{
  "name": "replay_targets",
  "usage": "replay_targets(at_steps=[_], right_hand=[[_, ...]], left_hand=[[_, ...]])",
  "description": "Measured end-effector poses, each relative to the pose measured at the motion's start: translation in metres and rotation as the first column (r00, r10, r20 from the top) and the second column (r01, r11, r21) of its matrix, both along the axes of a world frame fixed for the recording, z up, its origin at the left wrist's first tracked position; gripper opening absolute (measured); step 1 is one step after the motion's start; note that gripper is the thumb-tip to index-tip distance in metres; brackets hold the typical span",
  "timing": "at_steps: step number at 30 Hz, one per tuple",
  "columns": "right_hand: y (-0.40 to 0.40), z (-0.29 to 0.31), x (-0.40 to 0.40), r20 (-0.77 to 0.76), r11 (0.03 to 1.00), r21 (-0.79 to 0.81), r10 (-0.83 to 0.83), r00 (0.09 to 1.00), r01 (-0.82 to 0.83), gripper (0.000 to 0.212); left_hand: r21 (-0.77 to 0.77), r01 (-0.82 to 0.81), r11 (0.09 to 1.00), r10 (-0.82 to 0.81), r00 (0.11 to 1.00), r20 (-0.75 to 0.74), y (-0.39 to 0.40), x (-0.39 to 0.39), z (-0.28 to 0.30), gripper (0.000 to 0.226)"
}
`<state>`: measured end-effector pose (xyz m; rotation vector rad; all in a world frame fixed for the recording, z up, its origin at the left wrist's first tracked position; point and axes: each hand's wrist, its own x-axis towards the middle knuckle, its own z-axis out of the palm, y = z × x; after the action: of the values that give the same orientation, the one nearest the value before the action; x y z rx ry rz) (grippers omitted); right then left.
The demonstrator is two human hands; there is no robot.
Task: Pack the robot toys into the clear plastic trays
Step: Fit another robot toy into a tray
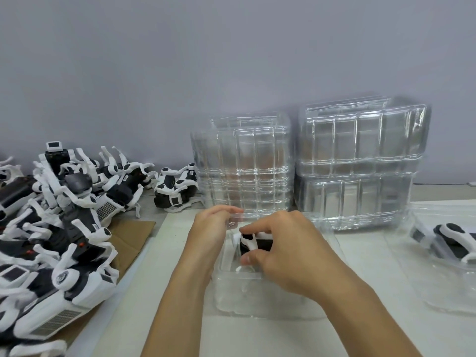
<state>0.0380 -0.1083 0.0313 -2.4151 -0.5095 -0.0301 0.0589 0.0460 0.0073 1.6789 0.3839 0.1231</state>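
While both hands sit over the middle tray, here's the rundown:

right hand [280,243]: fingers curled down around a black-and-white robot toy [253,242], thumb low on its near side, fingertips on top. So it's clamped on the toy, not spread.

left hand [211,228]: fingers bent over the far-left rim of the clear tray [257,297]. Looks like it pinches the plastic edge, but the fingertips blur into the clear stuff, so I can't tell how tight the hold is.

toy being packed: sitting low inside the tray, in its far part. Only a bit of white shell and black body shows between the fingers; the rest is under the right hand.

tray: flat on the white table [154,292], right in front of the person. Its edges are really hard to trace since it's see-through.

toy pile [59,228]: big heap of robot toys on the left, partly on a sheet of cardboard [134,235], cut off by the frame edge. One more lies apart from the heap [175,189] near the stacks.

tray stacks: two stacks of clear trays by the wall, left one [242,163], right one [360,161], the right one taller. Can't count the layers.

packed tray [443,256]: far right, holding another toy [456,239], partly cut off by the frame.
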Motion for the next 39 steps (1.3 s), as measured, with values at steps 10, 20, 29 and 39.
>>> replay_targets(at_steps=[10, 20, 29, 39], right_hand=[[-0.033, 0.000, 0.016, -0.022, 0.997, -0.024, -0.068, 0.997, 0.068, 0.045], [-0.025, 0.019, 0.011, 0.220, 0.951, 0.161, -0.295, 0.930, 0.264, 0.031], [-0.011, 0.013, 0.004, 0.066, 0.987, 0.051, -0.153, 0.986, 0.150, 0.034], [-0.039, 0.022, 0.009, -0.148, 0.959, -0.136, -0.270, 0.952, 0.250, 0.060]], left_hand=[[0.264, -0.051, 0.963, 0.110, 0.971, -0.211, 0.016, -0.012, 0.018, 0.025], [-0.076, 0.336, 0.939, -0.342, 0.936, -0.083, -0.032, -0.009, 0.012, 0.040], [0.070, 0.437, 0.897, -0.433, 0.899, -0.072, -0.038, -0.007, 0.003, 0.035], [0.065, 0.082, 0.994, -0.082, 0.997, -0.010, -0.032, -0.002, 0.000, 0.022]])
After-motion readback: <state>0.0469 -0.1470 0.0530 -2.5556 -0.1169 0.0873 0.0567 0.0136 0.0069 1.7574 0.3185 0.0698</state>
